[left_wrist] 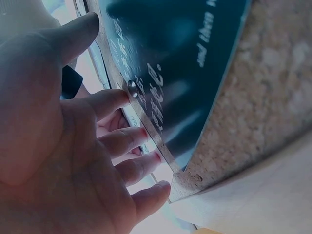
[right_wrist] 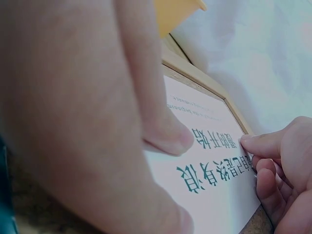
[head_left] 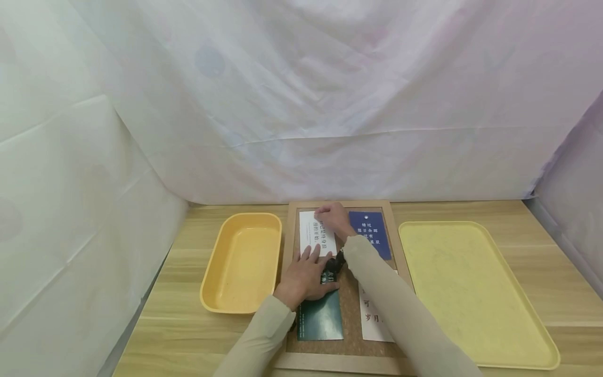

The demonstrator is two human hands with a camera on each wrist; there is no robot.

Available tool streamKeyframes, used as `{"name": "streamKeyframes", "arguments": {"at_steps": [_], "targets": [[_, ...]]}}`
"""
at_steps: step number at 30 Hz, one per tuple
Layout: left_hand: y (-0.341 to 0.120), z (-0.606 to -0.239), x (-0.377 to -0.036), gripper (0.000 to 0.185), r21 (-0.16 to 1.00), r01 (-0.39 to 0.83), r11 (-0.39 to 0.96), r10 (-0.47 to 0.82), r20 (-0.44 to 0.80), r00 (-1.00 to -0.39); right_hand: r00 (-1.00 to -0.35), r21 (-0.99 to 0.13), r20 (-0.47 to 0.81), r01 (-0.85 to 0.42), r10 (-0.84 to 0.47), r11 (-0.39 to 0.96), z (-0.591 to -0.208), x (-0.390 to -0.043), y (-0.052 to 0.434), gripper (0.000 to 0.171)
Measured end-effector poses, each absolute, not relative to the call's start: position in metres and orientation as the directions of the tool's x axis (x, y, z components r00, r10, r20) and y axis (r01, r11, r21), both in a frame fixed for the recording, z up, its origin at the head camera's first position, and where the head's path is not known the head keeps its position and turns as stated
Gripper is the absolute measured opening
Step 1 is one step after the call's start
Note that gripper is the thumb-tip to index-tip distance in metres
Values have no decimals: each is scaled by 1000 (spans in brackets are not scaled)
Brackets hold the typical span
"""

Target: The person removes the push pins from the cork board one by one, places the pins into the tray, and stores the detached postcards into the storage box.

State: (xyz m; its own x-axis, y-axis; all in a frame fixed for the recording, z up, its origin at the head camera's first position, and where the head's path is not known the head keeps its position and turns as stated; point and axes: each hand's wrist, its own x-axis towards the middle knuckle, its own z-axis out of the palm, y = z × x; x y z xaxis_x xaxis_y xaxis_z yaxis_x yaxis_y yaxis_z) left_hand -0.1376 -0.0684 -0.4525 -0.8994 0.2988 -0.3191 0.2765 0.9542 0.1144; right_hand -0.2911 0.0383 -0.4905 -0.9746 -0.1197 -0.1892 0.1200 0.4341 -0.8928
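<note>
On a wood-framed cork board (head_left: pixel 350 319), my left hand (head_left: pixel 303 275) lies with spread fingers on the lower edge of a white printed card (head_left: pixel 307 230). Its palm covers part of a green card (head_left: pixel 322 318), where the left wrist view shows a silver pushpin (left_wrist: pixel 132 88). My right hand (head_left: pixel 335 215) is at the white card's top edge, fingers bent. In the right wrist view its thumb (right_wrist: pixel 253 142) touches the card, and whether anything is pinched there is hidden. A blue card (head_left: pixel 383 247) is pinned at upper right, beside my right wrist.
Left of the board stands a yellow-orange tub (head_left: pixel 242 262). To its right lies a pale yellow tray (head_left: pixel 471 293). Another white card (head_left: pixel 377 331) is partly under my right forearm. A black device (head_left: pixel 333 263) is at my right wrist. White cloth (head_left: pixel 306 104) hangs behind the table.
</note>
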Motion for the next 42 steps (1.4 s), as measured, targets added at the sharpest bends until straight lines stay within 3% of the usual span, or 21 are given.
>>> {"name": "streamKeyframes", "arguments": {"at_steps": [42], "targets": [[-68, -452, -141, 75, 125, 283, 951, 308, -318, -896, -960, -907, -211, 123, -182, 402, -495, -297, 49, 21]]}}
